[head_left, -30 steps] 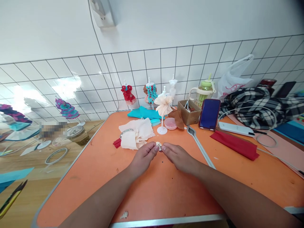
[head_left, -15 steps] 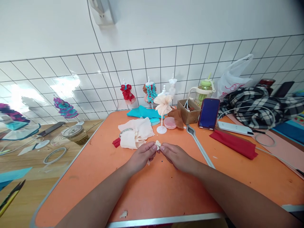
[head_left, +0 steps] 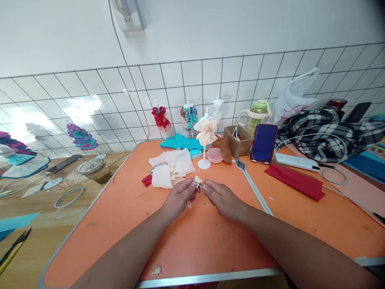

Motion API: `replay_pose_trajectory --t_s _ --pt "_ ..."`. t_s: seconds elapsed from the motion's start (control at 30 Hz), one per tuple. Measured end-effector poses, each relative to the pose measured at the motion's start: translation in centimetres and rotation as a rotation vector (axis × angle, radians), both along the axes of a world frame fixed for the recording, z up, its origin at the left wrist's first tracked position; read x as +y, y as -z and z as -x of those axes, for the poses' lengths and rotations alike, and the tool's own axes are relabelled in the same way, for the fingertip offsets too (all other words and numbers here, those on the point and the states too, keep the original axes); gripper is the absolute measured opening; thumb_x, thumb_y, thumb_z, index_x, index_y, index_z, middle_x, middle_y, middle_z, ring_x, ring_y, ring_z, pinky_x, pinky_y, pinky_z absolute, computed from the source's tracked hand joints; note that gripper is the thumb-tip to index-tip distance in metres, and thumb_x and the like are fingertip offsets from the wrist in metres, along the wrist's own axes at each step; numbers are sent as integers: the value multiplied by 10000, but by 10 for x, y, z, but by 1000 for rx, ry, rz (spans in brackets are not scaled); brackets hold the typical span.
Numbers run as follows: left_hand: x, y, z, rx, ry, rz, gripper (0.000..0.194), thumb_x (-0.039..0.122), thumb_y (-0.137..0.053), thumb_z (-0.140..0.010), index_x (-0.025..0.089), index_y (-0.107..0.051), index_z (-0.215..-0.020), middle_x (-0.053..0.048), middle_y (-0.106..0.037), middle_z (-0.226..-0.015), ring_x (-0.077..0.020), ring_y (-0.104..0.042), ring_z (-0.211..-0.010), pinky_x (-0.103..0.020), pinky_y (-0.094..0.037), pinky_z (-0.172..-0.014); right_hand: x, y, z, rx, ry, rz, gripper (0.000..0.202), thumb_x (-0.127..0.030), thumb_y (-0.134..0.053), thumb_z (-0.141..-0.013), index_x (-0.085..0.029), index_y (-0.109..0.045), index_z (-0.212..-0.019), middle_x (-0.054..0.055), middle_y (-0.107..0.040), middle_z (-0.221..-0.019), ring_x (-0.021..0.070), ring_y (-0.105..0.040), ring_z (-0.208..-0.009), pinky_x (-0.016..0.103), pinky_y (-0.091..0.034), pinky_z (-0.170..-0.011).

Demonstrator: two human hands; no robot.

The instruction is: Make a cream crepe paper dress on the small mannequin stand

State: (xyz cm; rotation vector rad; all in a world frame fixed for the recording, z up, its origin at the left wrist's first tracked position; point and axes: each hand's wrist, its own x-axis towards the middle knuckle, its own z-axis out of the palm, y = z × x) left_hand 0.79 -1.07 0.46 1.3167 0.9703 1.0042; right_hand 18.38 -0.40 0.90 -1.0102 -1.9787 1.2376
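Observation:
My left hand (head_left: 179,198) and my right hand (head_left: 220,197) meet over the middle of the orange table (head_left: 186,245). Between their fingertips they pinch a small folded scrap of cream crepe paper (head_left: 198,181), lifted slightly off the surface. Just behind the left hand lies a crumpled pile of cream paper (head_left: 171,167) with a tape ring on it. A white mannequin stand wearing a cream paper dress (head_left: 206,135) stands beyond the fingertips.
Along the tiled wall stand dressed mini mannequins in red (head_left: 160,117) and teal (head_left: 190,116). Teal paper (head_left: 180,142), a pink dish (head_left: 214,155), a cardboard box (head_left: 239,141), a phone (head_left: 264,143), red paper (head_left: 296,182), a checked cloth (head_left: 333,130) and cables lie right. A jar (head_left: 94,170) sits on the wooden table left.
Both hands have raised the paper scrap a little and shifted slightly away from me; the scrap now sticks up between the fingertips. Everything else stays put.

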Motion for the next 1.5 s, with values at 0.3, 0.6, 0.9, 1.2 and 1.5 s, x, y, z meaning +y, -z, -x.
replay_pose_trajectory --t_s 0.3,0.6,0.9,1.2,1.5 --pt "0 2 0 -121 105 83 323 445 -544 -832 165 -492 -680 85 -235 -494 -72 -215 -473 -243 -266 -519 -4 0 3 49 -6 57 392 -520 -269 -939 -211 -456 -788 -51 -393 -588 93 -371 -498 209 -315 -452" --pt "1 0 1 -182 139 127 310 433 -563 -822 166 -497 -679 88 -215 -488 -67 -180 -465 -244 -250 -517 -4 4 6 161 -40 227 413 -572 -298 -909 -210 -464 -796 -70 -339 -552 78 -317 -406 183 -352 -337" --pt "0 -3 3 -155 133 139 327 449 -591 -790 163 -511 -655 83 -219 -480 -70 -192 -465 -249 -258 -522 -8 -8 3 89 -56 112 410 -546 -281 -928 -209 -457 -773 -61 -362 -541 91 -346 -464 211 -307 -448" --pt "4 -5 8 -268 93 127 244 325 -574 -827 153 -520 -662 96 -192 -473 -56 -129 -442 -233 -230 -488 -3 -5 0 99 -39 188 411 -560 -311 -908 -212 -362 -697 -56 -334 -573 80 -325 -457 175 -310 -377" --pt "5 -1 9 -171 144 116 290 372 -560 -836 147 -519 -659 85 -229 -479 -60 -176 -450 -244 -200 -489 0 3 -1 105 -105 253 412 -561 -280 -916 -212 -387 -724 -62 -346 -541 78 -341 -440 162 -394 -346"
